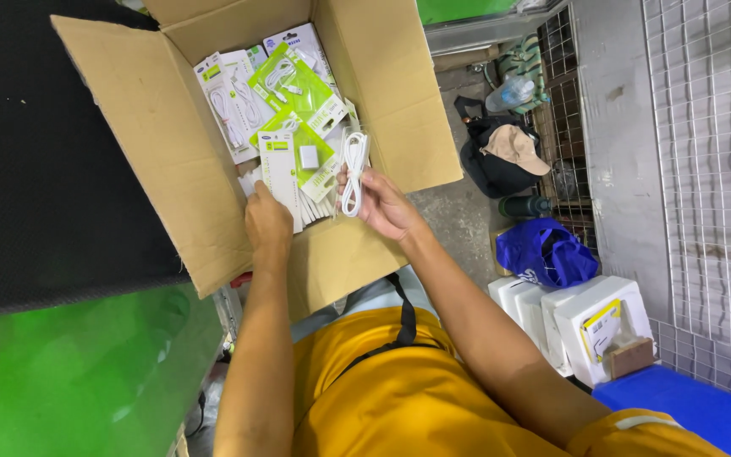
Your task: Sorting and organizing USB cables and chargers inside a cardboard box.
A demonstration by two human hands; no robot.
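While box (pixel 171 144) sits tipped toward us, we pinch white cable (pixel 353 169) in right hand (pixel 387 206), lifted clear above packs. Left hand (pixel 267 222) presses closed on white pack (pixel 281 173) just ahead, keeping stack upright.

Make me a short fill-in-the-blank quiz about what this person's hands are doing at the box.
1. The right hand holds a coiled white ____.
2. The left hand rests on packets inside a ____ box.
3. Several packets in the box have white and ____ cards.
4. The person's shirt is ____.

Missing words: cable; cardboard; green; yellow
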